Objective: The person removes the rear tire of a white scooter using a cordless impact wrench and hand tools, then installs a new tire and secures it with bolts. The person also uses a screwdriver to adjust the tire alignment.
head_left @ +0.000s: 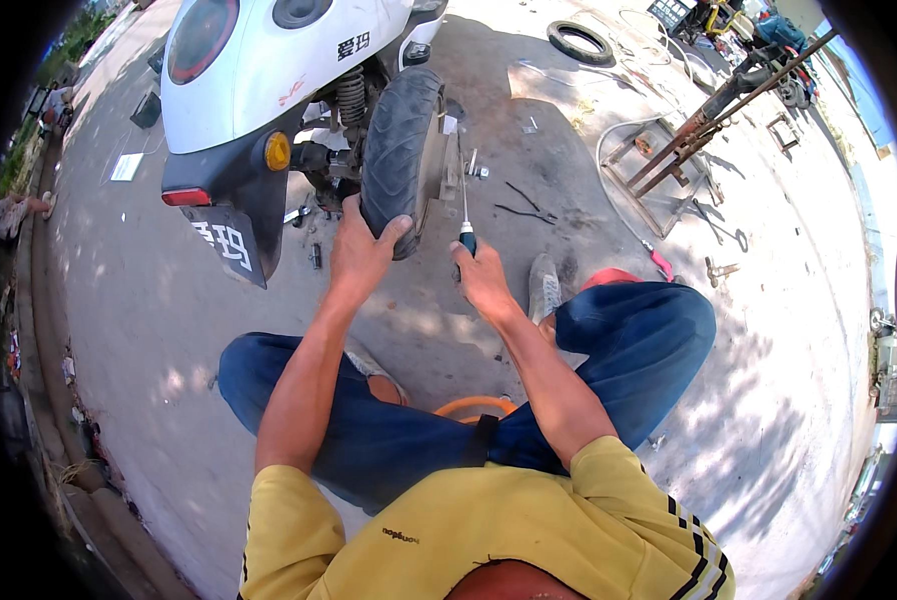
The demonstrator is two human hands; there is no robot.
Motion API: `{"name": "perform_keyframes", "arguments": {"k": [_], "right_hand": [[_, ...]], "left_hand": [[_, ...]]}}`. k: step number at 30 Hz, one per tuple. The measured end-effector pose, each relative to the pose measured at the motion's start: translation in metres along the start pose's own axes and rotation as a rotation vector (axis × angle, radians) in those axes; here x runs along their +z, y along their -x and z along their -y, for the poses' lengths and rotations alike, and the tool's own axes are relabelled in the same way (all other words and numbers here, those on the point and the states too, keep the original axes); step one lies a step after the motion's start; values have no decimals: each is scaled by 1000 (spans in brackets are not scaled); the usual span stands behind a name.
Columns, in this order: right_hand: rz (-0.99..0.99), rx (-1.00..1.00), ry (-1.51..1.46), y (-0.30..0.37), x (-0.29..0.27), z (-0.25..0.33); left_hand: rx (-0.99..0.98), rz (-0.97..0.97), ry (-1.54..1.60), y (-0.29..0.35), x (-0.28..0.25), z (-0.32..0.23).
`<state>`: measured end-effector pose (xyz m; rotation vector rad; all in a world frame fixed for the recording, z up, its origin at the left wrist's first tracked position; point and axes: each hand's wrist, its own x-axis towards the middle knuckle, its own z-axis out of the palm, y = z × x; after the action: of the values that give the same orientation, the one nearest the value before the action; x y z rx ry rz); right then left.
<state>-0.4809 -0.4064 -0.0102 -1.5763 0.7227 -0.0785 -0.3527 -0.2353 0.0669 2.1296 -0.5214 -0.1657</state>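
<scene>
A white electric scooter [239, 70] stands ahead of me on the left, its rear wheel with a black treaded tire [394, 160] toward me. My left hand [364, 250] is closed on the lower part of the tire, thumb on the tread and fingers partly hidden. To the right of the wheel, my right hand [482, 275] grips the dark handle of a screwdriver [467, 232]. Its long thin shaft points away from me, beside the wheel; whether the tip touches anything I cannot tell. Near it on the ground lie pliers [529, 213] and a metal bolt-like part [477, 170].
A loose tire [581, 44] lies at the back. On the right stands a rusty metal frame stand [659, 165], with a hose [609, 190] ending in a pink nozzle. A hammer [721, 270] lies nearby. Small parts and a socket [316, 256] lie beneath the scooter's rear.
</scene>
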Motion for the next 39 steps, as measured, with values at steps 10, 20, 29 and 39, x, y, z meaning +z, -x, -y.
{"name": "perform_keyframes", "arguments": {"k": [10, 20, 29, 39], "right_hand": [[-272, -188, 41, 10, 9, 15], [-180, -55, 87, 24, 21, -12], [-239, -38, 138, 69, 38, -104], [-121, 494, 310, 31, 19, -232]], "left_hand": [[-142, 223, -364, 15, -6, 31], [167, -103, 72, 9, -2, 18], [-138, 191, -382, 17, -6, 29], [159, -7, 155, -1, -6, 14]]}}
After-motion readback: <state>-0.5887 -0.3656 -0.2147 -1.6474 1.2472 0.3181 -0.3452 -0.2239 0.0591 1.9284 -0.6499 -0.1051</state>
